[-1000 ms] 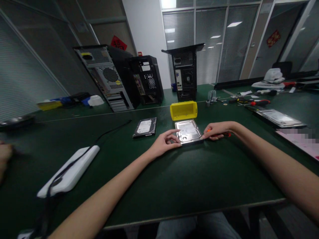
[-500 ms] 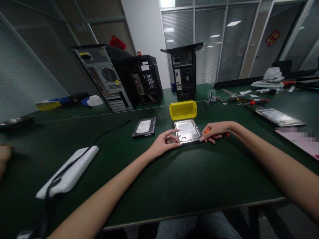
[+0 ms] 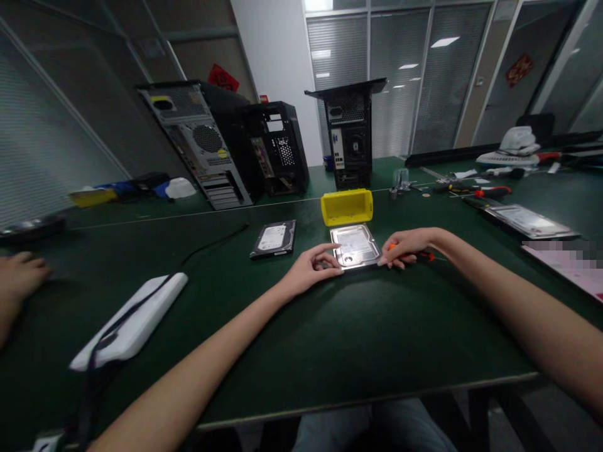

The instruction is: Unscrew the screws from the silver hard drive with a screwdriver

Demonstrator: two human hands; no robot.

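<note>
A silver hard drive (image 3: 357,245) lies label side up on the green table in front of me. My left hand (image 3: 315,269) grips its near left corner between thumb and fingers. At the near right corner, the fingertips of my right hand (image 3: 403,248) touch the drive's edge. That same hand is closed round a screwdriver (image 3: 426,256) with an orange and dark handle, its thin shaft pointing right. Just behind the drive stands a yellow open box (image 3: 347,208). A second hard drive (image 3: 274,239), black-edged, rests to the left of my left hand.
Computer cases (image 3: 207,147) stand at the back, another case (image 3: 349,138) behind the yellow box. Left lies a white power bank-like block (image 3: 134,320) with a black strap across it. Another person's hand (image 3: 23,276) rests far left. Tools (image 3: 490,191) and another drive (image 3: 525,221) lie right.
The other person's hand at the far left has come further into view, toward the right. My hands and the hard drive between them look the same.
</note>
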